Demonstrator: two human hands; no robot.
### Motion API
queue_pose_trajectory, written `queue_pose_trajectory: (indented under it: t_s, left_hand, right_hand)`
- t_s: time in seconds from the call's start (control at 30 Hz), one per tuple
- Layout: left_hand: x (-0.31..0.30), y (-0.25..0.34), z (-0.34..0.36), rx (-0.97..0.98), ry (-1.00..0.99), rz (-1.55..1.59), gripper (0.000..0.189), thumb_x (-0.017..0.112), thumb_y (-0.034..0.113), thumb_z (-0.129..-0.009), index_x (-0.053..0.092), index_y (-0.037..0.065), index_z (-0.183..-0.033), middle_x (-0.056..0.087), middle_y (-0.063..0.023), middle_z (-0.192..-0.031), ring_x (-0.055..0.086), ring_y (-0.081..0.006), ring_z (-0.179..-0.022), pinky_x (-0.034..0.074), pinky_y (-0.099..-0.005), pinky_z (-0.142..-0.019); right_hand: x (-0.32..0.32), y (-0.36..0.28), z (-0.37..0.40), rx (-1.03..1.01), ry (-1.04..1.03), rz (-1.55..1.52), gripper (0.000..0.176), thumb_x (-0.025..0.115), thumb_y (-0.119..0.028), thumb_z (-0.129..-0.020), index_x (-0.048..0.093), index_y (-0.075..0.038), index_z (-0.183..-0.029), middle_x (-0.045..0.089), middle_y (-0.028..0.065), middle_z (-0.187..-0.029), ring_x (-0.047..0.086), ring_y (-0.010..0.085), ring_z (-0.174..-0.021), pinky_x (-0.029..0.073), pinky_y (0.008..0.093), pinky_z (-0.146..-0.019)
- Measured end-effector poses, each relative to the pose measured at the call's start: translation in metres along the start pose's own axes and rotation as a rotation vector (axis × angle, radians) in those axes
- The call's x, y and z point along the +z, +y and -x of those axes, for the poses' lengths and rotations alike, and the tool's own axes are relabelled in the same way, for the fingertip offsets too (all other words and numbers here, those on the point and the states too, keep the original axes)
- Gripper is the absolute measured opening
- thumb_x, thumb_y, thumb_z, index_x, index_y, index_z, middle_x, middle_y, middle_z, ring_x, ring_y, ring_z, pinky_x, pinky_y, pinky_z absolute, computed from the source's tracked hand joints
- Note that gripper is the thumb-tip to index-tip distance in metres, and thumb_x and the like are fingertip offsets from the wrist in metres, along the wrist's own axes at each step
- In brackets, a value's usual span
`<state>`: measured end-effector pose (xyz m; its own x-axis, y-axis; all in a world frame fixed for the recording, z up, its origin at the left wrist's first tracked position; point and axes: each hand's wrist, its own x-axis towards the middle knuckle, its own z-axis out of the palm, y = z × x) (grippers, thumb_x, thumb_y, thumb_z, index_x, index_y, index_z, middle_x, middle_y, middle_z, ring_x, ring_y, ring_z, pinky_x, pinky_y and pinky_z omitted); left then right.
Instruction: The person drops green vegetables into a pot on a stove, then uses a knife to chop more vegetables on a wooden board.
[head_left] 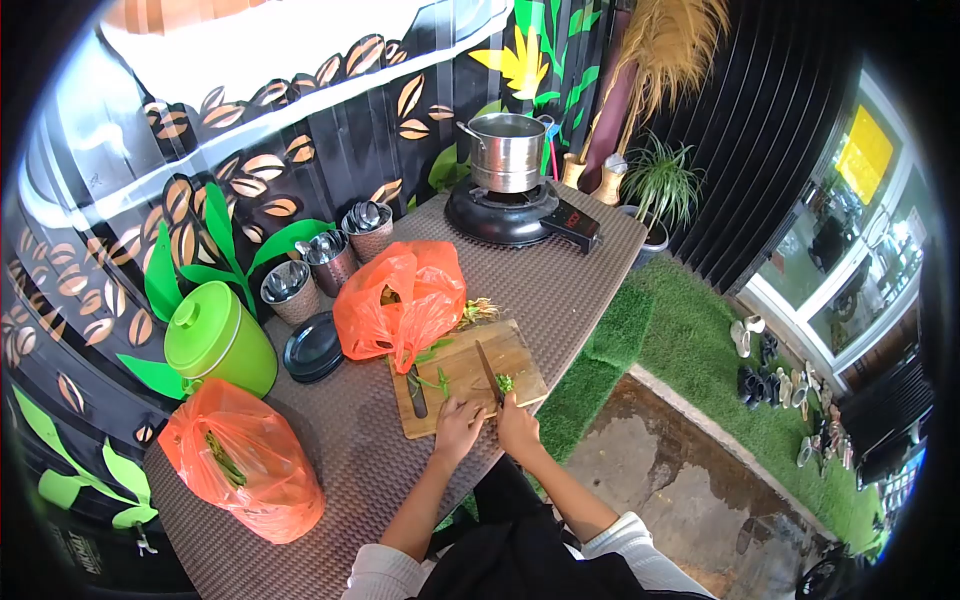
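A wooden cutting board (460,361) lies near the table's front edge. My right hand (517,426) is wrapped round the handle of a knife (488,369), whose blade points away across the board. Chopped greens (506,383) lie just right of the blade. My left hand (461,424) rests at the board's near edge with its fingers bent together, close to a green stem (443,381); what its fingers hold is too small to make out. An orange plastic bag (405,300) overlaps the board's far left corner, and a bunch of stems (480,311) lies behind the board.
A steel pot (507,153) stands on a portable stove (500,215) at the back. Cutlery cups (328,260), dark plates (312,347), a green lidded container (220,340) and another orange bag (243,460) are at the left. The table edge (585,350) runs along the right.
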<state>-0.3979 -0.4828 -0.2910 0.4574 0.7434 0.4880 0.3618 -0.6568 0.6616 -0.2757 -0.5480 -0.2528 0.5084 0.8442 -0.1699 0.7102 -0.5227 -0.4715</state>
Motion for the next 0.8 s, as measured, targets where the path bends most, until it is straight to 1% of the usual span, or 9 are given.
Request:
queue_pose_trajectory:
  t_s: [0.07,0.13,0.27,0.37,0.43,0.47,0.67,0.73,0.8]
  left_hand:
    - [0.000,0.003,-0.001,0.055,-0.007,-0.069,0.011,0.066,0.007,-0.081,0.067,0.006,-0.092,0.067,-0.0089,-0.087,0.059,-0.0260,-0.081,0.048,-0.0373,-0.075]
    - [0.005,0.000,-0.002,-0.174,-0.034,0.139,0.012,0.065,0.007,-0.082,0.066,0.005,-0.094,0.068,-0.0103,-0.088,0.060,-0.0274,-0.083,0.049,-0.0376,-0.073]
    - [0.017,-0.012,-0.016,-0.097,-0.077,0.342,0.017,0.069,0.005,-0.080,0.065,0.001,-0.096,0.068,-0.0118,-0.090,0.065,-0.0233,-0.079,0.051,-0.0319,-0.072]
    - [0.019,-0.012,-0.022,-0.123,-0.119,0.311,0.019,0.070,0.000,-0.078,0.064,-0.001,-0.096,0.068,-0.0127,-0.093,0.066,-0.0211,-0.077,0.052,-0.0295,-0.072]
    - [0.017,-0.012,-0.023,-0.237,-0.157,0.356,0.019,0.070,0.000,-0.078,0.064,-0.001,-0.096,0.066,-0.0133,-0.093,0.066,-0.0214,-0.080,0.052,-0.0297,-0.073]
    - [0.017,-0.012,-0.023,-0.237,-0.159,0.357,0.019,0.070,0.000,-0.078,0.064,-0.001,-0.096,0.066,-0.0133,-0.093,0.066,-0.0214,-0.080,0.052,-0.0297,-0.073]
    - [0.018,-0.016,-0.016,-0.092,-0.094,0.249,0.017,0.067,0.001,-0.079,0.065,0.001,-0.096,0.061,-0.0121,-0.087,0.065,-0.0229,-0.078,0.051,-0.0314,-0.073]
    - [0.012,-0.009,-0.017,-0.155,-0.114,0.313,0.022,0.066,0.003,-0.079,0.064,0.006,-0.101,0.066,-0.0099,-0.088,0.059,-0.0276,-0.091,0.047,-0.0363,-0.080]
    - [0.008,-0.005,-0.018,-0.126,-0.116,0.274,0.024,0.065,0.004,-0.080,0.063,0.006,-0.103,0.065,-0.0099,-0.088,0.058,-0.0277,-0.091,0.047,-0.0367,-0.081]
  right_hand:
    - [0.001,0.002,0.000,-0.019,-0.002,0.007,0.032,0.044,-0.027,-0.096,0.040,0.001,-0.110,0.065,0.0288,-0.082,0.065,0.0448,-0.078,0.052,0.0533,-0.070]
    - [0.004,0.004,0.000,-0.025,0.007,0.010,0.033,0.045,-0.028,-0.096,0.040,0.001,-0.110,0.064,0.0291,-0.082,0.065,0.0450,-0.079,0.052,0.0533,-0.070]
    - [-0.005,0.003,-0.002,-0.003,-0.045,0.046,0.029,0.045,-0.026,-0.095,0.041,0.001,-0.108,0.066,0.0261,-0.086,0.067,0.0408,-0.083,0.053,0.0493,-0.072]
    - [-0.014,0.006,-0.005,-0.022,-0.087,0.063,0.029,0.046,-0.025,-0.094,0.041,0.001,-0.106,0.066,0.0266,-0.087,0.067,0.0412,-0.084,0.054,0.0489,-0.072]
    - [-0.012,0.011,-0.008,-0.041,-0.084,0.044,0.030,0.046,-0.025,-0.095,0.040,0.002,-0.108,0.065,0.0277,-0.086,0.065,0.0438,-0.084,0.052,0.0511,-0.072]
    - [-0.010,0.012,-0.009,-0.069,-0.085,0.026,0.032,0.046,-0.026,-0.095,0.040,0.002,-0.110,0.064,0.0289,-0.085,0.064,0.0463,-0.084,0.051,0.0532,-0.072]
    - [-0.011,0.001,0.005,-0.044,-0.057,0.008,0.032,0.046,-0.024,-0.094,0.040,0.002,-0.111,0.065,0.0282,-0.085,0.065,0.0450,-0.080,0.052,0.0530,-0.068]
    - [-0.002,-0.003,0.009,-0.011,-0.051,0.026,0.033,0.047,-0.024,-0.094,0.040,0.003,-0.112,0.065,0.0282,-0.085,0.065,0.0448,-0.080,0.052,0.0531,-0.068]
    - [0.004,-0.008,0.008,0.024,-0.046,0.044,0.033,0.047,-0.024,-0.094,0.040,0.003,-0.112,0.065,0.0282,-0.085,0.065,0.0447,-0.079,0.052,0.0532,-0.067]
